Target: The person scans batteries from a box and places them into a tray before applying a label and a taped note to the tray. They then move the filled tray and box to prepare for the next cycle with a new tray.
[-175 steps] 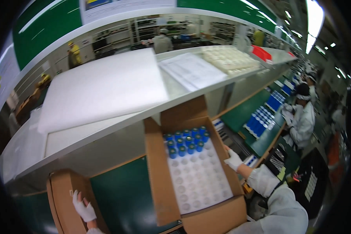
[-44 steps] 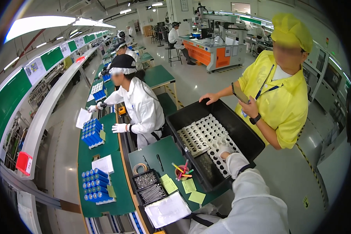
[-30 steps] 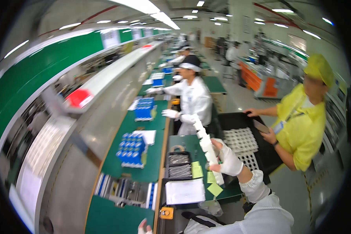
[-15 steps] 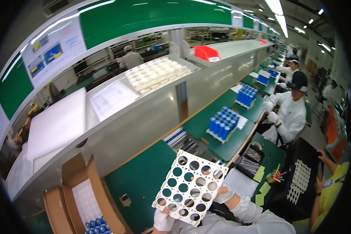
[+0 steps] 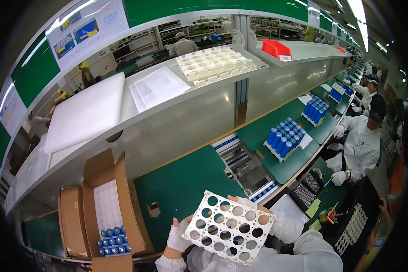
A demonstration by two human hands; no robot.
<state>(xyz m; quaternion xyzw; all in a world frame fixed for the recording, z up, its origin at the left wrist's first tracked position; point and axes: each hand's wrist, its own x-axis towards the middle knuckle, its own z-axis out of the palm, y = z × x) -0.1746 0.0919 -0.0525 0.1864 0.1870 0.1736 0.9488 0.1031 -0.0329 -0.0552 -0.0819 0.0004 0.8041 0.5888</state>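
A white plastic battery cell holder (image 5: pixel 216 230), a flat plate with rows of round holes, is tilted in front of my body above the green bench's near edge. My left hand (image 5: pixel 179 236), in a white glove with bare fingertips, grips its left edge; the thumb sticks up beside it and the other fingers go partly behind. My right hand (image 5: pixel 245 202) closes on the far edge near the right corner, mostly hidden behind the plate. The holes are empty, showing sleeve, bench and fingers through them.
An open cardboard box (image 5: pixel 105 165) with blue cylindrical cells (image 5: pixel 114 240) stands left. Blue cells (image 5: pixel 285 138) fill holders further along the green bench (image 5: pixel 177 177). More white holders (image 5: pixel 217 61) lie on the shelf. Co-workers (image 5: pixel 360 140) sit at right, near screw trays (image 5: pixel 306 190).
The holder has turned clockwise and lies flatter. My right hand has shifted from its right edge to its far edge; my left thumb has lifted off. The view has swung left.
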